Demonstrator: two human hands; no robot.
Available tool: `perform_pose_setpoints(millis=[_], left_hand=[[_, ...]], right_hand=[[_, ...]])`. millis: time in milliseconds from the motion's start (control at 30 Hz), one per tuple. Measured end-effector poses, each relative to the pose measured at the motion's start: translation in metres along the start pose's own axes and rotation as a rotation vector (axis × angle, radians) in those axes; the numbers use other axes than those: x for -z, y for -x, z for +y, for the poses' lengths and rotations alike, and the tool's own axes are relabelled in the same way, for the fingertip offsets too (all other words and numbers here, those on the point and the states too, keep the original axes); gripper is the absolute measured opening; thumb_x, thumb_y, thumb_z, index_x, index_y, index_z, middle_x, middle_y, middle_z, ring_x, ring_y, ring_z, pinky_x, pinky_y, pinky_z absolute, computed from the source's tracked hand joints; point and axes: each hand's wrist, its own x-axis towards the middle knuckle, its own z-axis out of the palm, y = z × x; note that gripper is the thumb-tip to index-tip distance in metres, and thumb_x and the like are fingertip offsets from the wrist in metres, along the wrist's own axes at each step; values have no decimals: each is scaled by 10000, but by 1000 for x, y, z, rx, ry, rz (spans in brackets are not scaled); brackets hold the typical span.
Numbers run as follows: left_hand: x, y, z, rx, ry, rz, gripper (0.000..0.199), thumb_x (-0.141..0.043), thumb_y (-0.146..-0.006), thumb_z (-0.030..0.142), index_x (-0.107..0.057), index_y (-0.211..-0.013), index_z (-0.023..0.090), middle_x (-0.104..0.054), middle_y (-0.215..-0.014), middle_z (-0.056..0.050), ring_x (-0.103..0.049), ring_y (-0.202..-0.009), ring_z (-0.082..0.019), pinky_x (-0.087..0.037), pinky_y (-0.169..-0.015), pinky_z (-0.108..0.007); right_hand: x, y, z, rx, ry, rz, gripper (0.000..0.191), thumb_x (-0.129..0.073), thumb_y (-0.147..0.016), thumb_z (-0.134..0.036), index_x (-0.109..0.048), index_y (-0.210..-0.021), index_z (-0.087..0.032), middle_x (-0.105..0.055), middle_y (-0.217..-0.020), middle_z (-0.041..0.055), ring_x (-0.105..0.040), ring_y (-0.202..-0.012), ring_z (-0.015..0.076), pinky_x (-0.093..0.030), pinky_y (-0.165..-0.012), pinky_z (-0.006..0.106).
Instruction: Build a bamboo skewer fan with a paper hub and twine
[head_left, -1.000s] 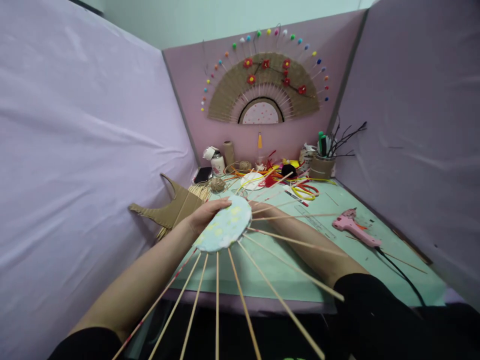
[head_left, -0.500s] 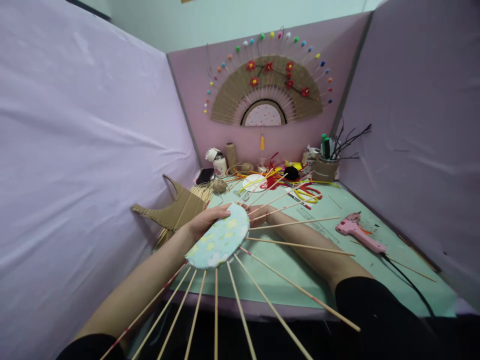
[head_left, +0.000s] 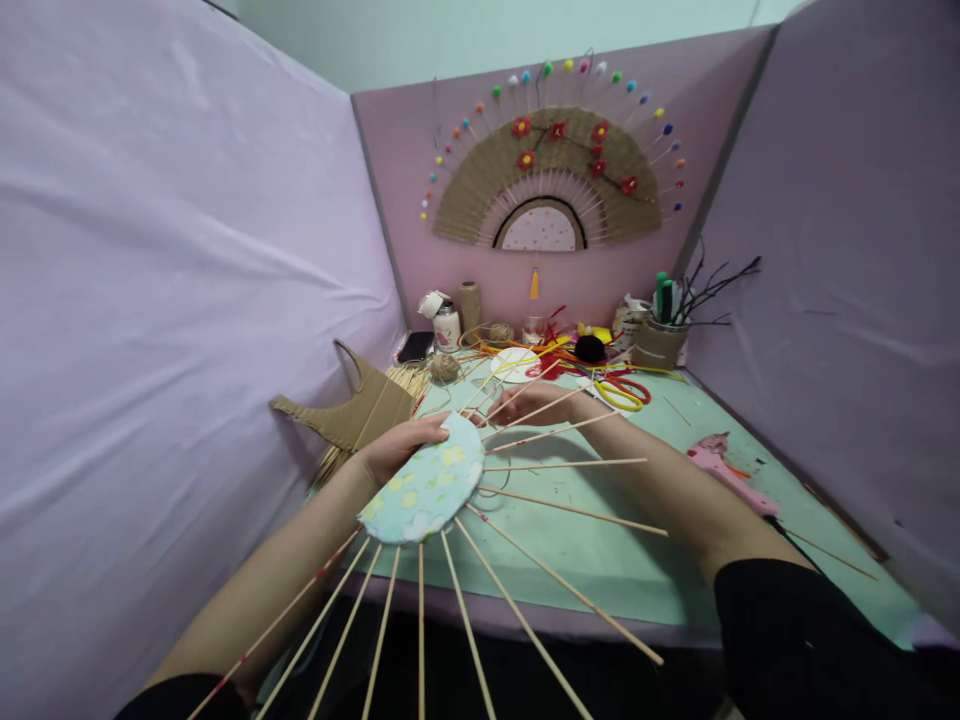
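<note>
Left fingers (head_left: 431, 432) grip half-disc (head_left: 429, 488); right fingers (head_left: 511, 405) curl nearby.

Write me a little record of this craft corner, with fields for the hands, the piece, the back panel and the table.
Left hand: grips the blue half-disc at its straight edge
Right hand: beside the sticks, fingers bent; grip unclear
Piece: yellow-spotted, sticks fanning from its curved edge
Back panel: cardboard fan, red flowers, yellow tassel below
Table: twine ball, pink glue gun
</note>
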Motion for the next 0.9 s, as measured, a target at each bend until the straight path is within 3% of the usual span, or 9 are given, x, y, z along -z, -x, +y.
perform_pose_setpoints(millis=[67, 133, 200, 300, 367, 467, 633, 767, 900], left_hand=[[1, -2, 0, 13, -25, 9, 569, -777, -671, 281, -603, -1194, 139, -720, -811, -61, -661, -626, -144, -508, -573, -207], [3, -4, 0, 3, -33, 24, 591, -789, -656, 278, -597, -1197, 138, -723, -823, -61, -664, -634, -143, -511, -579, -207], [4, -3, 2, -8, -33, 32, 618, -797, -647, 281, -589, -1212, 140, -726, -841, -61, -663, -632, -143, -515, -578, -210], [6, 1, 6, -4, -33, 19, 629, -793, -658, 293, -582, -1231, 143, -729, -870, -67, -665, -630, -147, -520, -576, -221], [7, 3, 8, 3, -39, 7, 598, -783, -672, 290, -593, -1220, 144, -730, -879, -72, -672, -645, -153, -522, -582, -223], [7, 3, 9, 46, -56, -17, 511, -768, -687, 264, -629, -1164, 142, -726, -845, -65, -672, -643, -150, -513, -572, -211], [6, -8, 4, 202, -152, -51, 434, -729, -724, 219, -641, -1144, 158, -731, -807, -56, -680, -629, -154, -533, -614, -242], [8, -18, 0, 232, -237, 4, 380, -762, -716, 234, -652, -1076, 183, -733, -831, -42, -683, -656, -152, -540, -630, -247], [22, -33, -9, 181, -255, 116, 350, -791, -692, 274, -635, -994, 191, -722, -835, -29, -677, -670, -143, -529, -598, -223]], right_hand=[[-2, 1, 0, 29, -78, 18, 162, -562, -846, -291, -642, -878, -154, -712, -1147, 131, -677, -1059, 208, -522, -931, 368], [-11, 3, 4, 12, -144, -76, 272, -556, -872, -326, -623, -1087, -174, -680, -1228, 126, -663, -1103, 204, -513, -948, 372], [-24, 4, 10, -40, -163, -218, 405, -641, -833, -343, -607, -1204, -183, -715, -1148, 113, -691, -1023, 205, -535, -884, 349], [-29, -4, 16, -152, -47, -294, 440, -803, -680, -293, -699, -1089, -167, -757, -860, 52, -708, -759, 185, -556, -715, 298], [-14, -18, 15, -203, 61, -194, 332, -838, -617, -254, -742, -918, -153, -718, -687, 13, -658, -596, 153, -536, -603, 270], [36, -40, 2, -187, 104, 43, 195, -826, -626, -222, -708, -764, -151, -632, -547, -22, -554, -479, 92, -470, -508, 216], [113, -52, -31, -124, 100, 353, 239, -805, -680, -283, -659, -829, -165, -581, -524, -37, -488, -452, 71, -387, -450, 192], [125, -35, -44, -76, 135, 433, 274, -813, -670, -325, -674, -837, -159, -576, -551, -32, -442, -463, 63, -334, -444, 193], [123, 2, -35, -58, 193, 469, 379, -834, -623, -402, -704, -885, -160, -603, -613, -19, -438, -510, 70, -312, -467, 206]])
